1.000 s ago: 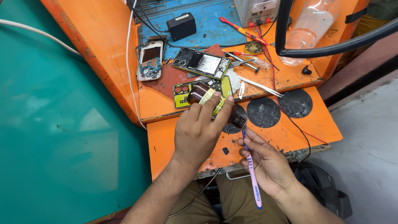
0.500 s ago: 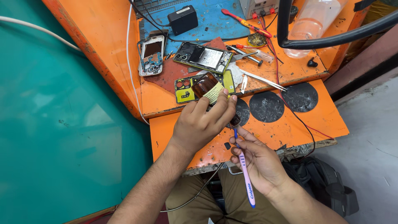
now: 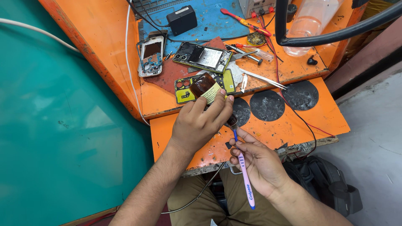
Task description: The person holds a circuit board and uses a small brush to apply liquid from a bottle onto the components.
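Left hand (image 3: 197,123) gripped a tilted brown bottle (image 3: 209,90), neck down toward the toothbrush (image 3: 243,173) clasped in the right hand (image 3: 257,161) just below.

Brown bottle (image 3: 204,86), pink-purple toothbrush (image 3: 245,180), orange bench (image 3: 293,121)

place: phone repair workshop, as I see it
bench: worn orange workbench (image 3: 293,121)
evidence: opened phones (image 3: 202,57), tweezers (image 3: 261,78), screwdriver (image 3: 245,21), blue mat (image 3: 217,21)
wall: teal (image 3: 54,125)
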